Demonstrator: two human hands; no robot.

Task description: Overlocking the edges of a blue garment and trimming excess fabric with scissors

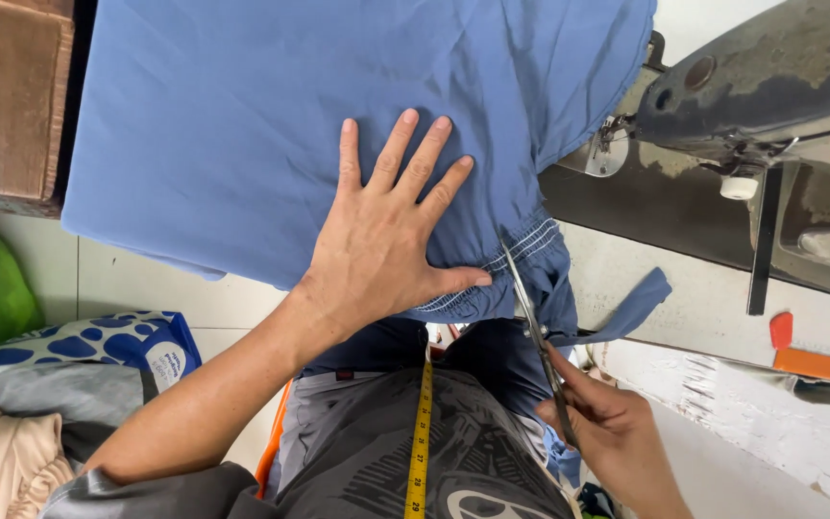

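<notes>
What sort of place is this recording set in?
Probably a tailoring or garment workshop: a worn grey sewing machine, a yellow measuring tape hanging at the person's front, and metal scissors in the right hand at a blue fabric garment.

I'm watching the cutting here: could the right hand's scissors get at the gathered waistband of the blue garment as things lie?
Probably yes: the scissors in the right hand already point at the waistband, which the left hand presses flat beside them.
</notes>
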